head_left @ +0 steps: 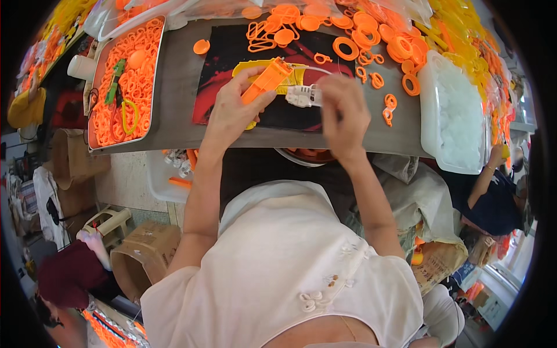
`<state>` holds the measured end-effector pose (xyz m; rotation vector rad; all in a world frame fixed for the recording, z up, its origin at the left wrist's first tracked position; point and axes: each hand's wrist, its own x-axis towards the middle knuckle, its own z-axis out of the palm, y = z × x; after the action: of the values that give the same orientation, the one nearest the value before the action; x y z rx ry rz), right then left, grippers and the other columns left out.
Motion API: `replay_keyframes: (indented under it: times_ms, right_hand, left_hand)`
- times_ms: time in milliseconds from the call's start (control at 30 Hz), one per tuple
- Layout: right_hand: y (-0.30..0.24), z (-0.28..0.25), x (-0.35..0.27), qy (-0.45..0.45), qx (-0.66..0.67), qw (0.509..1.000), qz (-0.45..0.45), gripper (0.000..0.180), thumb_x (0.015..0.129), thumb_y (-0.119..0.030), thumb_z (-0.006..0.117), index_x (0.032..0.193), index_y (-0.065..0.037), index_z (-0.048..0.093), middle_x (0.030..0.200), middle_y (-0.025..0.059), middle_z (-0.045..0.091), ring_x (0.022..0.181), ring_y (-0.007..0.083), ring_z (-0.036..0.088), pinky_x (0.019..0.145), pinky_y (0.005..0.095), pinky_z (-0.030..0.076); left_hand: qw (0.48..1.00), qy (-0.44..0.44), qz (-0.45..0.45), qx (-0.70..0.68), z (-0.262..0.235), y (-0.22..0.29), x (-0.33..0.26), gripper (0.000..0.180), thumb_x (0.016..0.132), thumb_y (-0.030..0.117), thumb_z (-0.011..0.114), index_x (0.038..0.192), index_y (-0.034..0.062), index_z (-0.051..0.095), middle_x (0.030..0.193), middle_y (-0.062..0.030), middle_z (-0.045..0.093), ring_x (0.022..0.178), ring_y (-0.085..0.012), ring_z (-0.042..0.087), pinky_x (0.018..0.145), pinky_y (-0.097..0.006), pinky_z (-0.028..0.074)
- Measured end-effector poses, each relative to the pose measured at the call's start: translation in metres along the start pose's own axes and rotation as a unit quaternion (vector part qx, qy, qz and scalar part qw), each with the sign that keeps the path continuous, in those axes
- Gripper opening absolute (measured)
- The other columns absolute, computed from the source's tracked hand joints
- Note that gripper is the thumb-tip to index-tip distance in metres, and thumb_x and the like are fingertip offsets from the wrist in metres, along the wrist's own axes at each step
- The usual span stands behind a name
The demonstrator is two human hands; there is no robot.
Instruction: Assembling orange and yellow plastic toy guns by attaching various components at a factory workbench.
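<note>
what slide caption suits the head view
Left hand holding an orange plastic part, right hand blurred beside a white piece, orange rings nearby.

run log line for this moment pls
left hand: grips orange plastic part | right hand: blurred beside white plastic part, grip unclear | left side: tray of orange rings | right side: tub of translucent pieces

orange case (266,82): boxy, slanted, top end rightward | yellow piece (297,76): partly covered by case | white part (300,96): slotted, right of case | white strip (315,69): thin, right of case's top
</note>
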<state>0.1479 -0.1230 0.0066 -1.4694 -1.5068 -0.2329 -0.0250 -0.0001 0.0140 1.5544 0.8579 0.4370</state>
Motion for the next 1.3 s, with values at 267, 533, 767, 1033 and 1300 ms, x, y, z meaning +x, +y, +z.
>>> replay_keyframes:
  times_ms: [267, 533, 767, 1033, 1300]
  right_hand:
    - [0.051, 0.012, 0.038, -0.185, 0.025, 0.976, 0.109, 0.017, 0.09, -0.005, 0.061, 0.106, -0.004, 0.067, 0.095, 0.0092, 0.062, 0.09, 0.0242, 0.059, 0.082, 0.034, 0.048]
    - [0.048, 0.026, 0.045, -0.243, 0.044, 0.968, 0.039, 0.019, 0.082, -0.005, 0.071, 0.101, -0.006, 0.069, 0.104, 0.008, 0.05, 0.1, 0.0231, 0.055, 0.087, 0.0348, 0.046]
    - [0.046, 0.034, 0.039, -0.268, 0.01, 0.96, 0.077, 0.022, 0.079, -0.012, 0.072, 0.101, -0.01, 0.071, 0.118, 0.0085, 0.048, 0.117, 0.0259, 0.046, 0.1, 0.0411, 0.039]
    - [0.052, 0.047, 0.041, -0.287, -0.002, 0.955, 0.072, 0.026, 0.08, -0.024, 0.072, 0.105, -0.017, 0.075, 0.155, 0.0138, 0.03, 0.142, 0.0356, 0.025, 0.112, 0.0512, 0.025]
    - [0.048, 0.055, 0.04, -0.32, -0.028, 0.939, 0.125, 0.031, 0.084, -0.032, 0.069, 0.105, -0.01, 0.075, 0.153, 0.0156, 0.036, 0.142, 0.0337, 0.025, 0.113, 0.0516, 0.025]
  left_hand:
    - [0.992, 0.075, 0.08, 0.059, 0.001, -0.011, -0.018, 0.049, 0.083, 0.015, 0.074, 0.126, 0.001, 0.056, 0.095, -0.0098, 0.069, 0.078, -0.0145, 0.065, 0.071, -0.028, 0.051]
    - [0.965, 0.12, 0.191, 0.133, 0.003, -0.026, -0.025, 0.046, 0.083, 0.011, 0.073, 0.125, 0.0017, 0.058, 0.105, -0.0091, 0.066, 0.092, -0.0149, 0.063, 0.083, -0.029, 0.049]
    - [0.947, 0.167, 0.198, 0.191, 0.002, -0.029, -0.018, 0.045, 0.078, 0.011, 0.074, 0.12, 0.0011, 0.06, 0.103, -0.0136, 0.061, 0.091, -0.0298, 0.062, 0.083, -0.037, 0.05]
    - [0.876, 0.244, 0.258, 0.327, 0.001, -0.043, -0.015, 0.045, 0.078, 0.018, 0.076, 0.119, 0.0055, 0.061, 0.119, -0.0102, 0.055, 0.11, -0.0304, 0.05, 0.099, -0.041, 0.04]
    - [0.951, 0.189, 0.192, 0.151, -0.005, -0.05, -0.015, 0.045, 0.08, 0.021, 0.076, 0.119, 0.0044, 0.063, 0.129, -0.0103, 0.05, 0.124, -0.0289, 0.04, 0.106, -0.04, 0.035]
